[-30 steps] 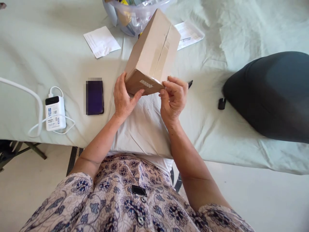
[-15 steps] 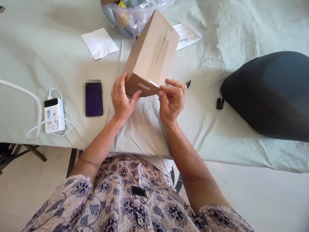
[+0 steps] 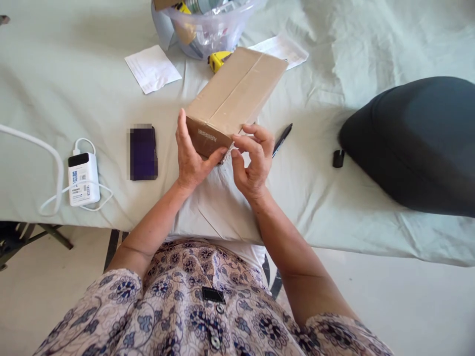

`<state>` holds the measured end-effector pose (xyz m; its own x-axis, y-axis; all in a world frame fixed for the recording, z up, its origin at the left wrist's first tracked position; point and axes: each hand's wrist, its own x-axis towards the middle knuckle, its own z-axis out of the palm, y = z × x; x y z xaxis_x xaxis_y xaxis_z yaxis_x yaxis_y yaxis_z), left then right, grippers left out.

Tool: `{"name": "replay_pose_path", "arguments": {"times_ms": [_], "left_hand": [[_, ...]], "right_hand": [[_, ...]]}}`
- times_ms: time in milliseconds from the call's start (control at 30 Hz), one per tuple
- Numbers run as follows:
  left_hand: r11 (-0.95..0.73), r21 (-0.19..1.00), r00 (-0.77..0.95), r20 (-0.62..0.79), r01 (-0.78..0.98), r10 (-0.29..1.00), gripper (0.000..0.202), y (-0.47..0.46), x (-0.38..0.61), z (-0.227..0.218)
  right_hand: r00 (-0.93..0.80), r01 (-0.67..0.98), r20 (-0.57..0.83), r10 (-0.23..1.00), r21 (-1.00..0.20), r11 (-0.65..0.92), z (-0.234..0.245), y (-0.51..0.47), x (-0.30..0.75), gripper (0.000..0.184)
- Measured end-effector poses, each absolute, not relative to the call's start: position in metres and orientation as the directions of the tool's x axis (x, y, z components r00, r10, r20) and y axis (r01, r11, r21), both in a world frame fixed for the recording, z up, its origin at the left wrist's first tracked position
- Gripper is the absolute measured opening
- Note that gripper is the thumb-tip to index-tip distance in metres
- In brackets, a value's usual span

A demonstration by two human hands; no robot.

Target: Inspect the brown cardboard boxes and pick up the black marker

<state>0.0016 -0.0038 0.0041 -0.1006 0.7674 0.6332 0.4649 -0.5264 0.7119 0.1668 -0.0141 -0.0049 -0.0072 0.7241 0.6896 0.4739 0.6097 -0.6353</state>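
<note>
A brown cardboard box (image 3: 237,84) with a taped seam on top and a small printed mark on its end face sits tilted between my hands. My left hand (image 3: 191,160) grips its near left end, the thumb across the end face and the fingers along the left side. At the near right corner, my right hand (image 3: 254,160) has its fingers curled and its thumb and forefinger at a ragged, frayed edge. Whether a loose strip is pinched there is hard to see. A black pen (image 3: 282,140) lies just right of my right hand.
Behind the box stand a clear plastic basket (image 3: 237,22) of mixed items and a yellow tape measure (image 3: 218,60). White papers (image 3: 152,69) lie nearby. Leftward are a phone (image 3: 144,153) and a cabled power bank (image 3: 83,183); rightward, a large black object (image 3: 415,143) and a small black piece (image 3: 338,158).
The box has been lowered and turned, its far end swinging right, uncovering the tape measure and more of the pen. My right hand has shifted left with the box corner.
</note>
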Motion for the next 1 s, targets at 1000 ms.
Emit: {"name": "replay_pose_path", "arguments": {"times_ms": [1000], "left_hand": [[-0.711,0.614,0.062,0.741,0.342,0.669,0.102,0.022,-0.034,-0.006]], "right_hand": [[0.611,0.350,0.561,0.559,-0.824,0.445,-0.004,0.023,0.224,0.048]]}}
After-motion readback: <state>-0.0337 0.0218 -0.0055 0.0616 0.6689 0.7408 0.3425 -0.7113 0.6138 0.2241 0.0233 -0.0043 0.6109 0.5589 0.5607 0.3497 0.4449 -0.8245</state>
